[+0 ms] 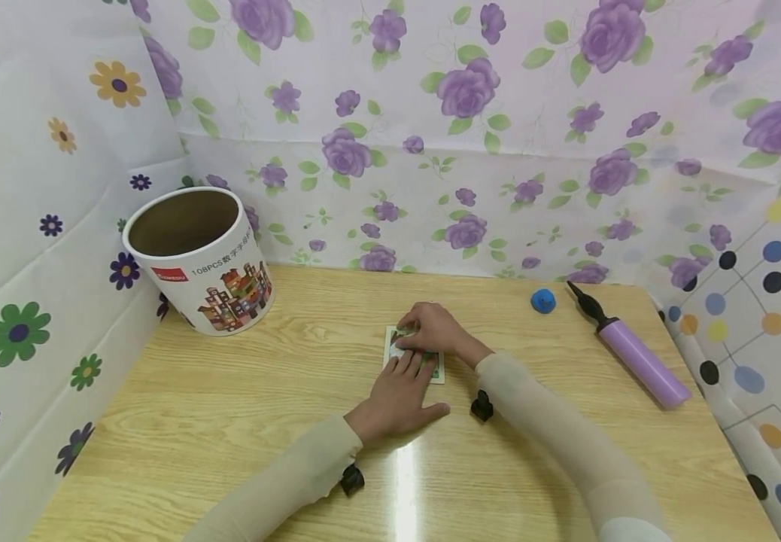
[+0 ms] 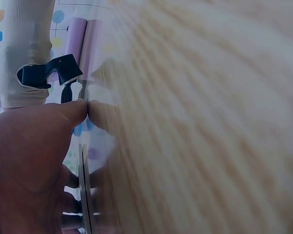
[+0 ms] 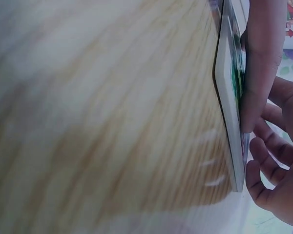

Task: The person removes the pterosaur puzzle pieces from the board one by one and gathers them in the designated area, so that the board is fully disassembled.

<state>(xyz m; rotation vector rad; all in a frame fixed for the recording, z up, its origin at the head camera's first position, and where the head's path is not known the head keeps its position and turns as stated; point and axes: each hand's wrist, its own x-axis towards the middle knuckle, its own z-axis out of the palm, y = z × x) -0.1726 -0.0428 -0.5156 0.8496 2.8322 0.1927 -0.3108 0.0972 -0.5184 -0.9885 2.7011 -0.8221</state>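
A small flat picture board (image 1: pixel 437 374) with a white border and green print lies in the middle of the table, largely covered by both hands. My left hand (image 1: pixel 399 397) rests over its near part with straight fingers, the thumb spread out to the right. My right hand (image 1: pixel 434 330) reaches across the far part, its fingers bent and the fingertips at the upper left of the board. From the side, in the right wrist view, the board (image 3: pixel 227 97) is a thin slab lying on the tabletop. I cannot tell whether the right fingertips pinch anything.
A white printed tub (image 1: pixel 211 278) stands open-topped at the back left of the wooden table (image 1: pixel 262 376). Toward the right lie a small blue lump (image 1: pixel 543 301) and a purple hand pump (image 1: pixel 642 363) with a black nozzle. Flowered cloth (image 1: pixel 404 203) hangs behind the table.
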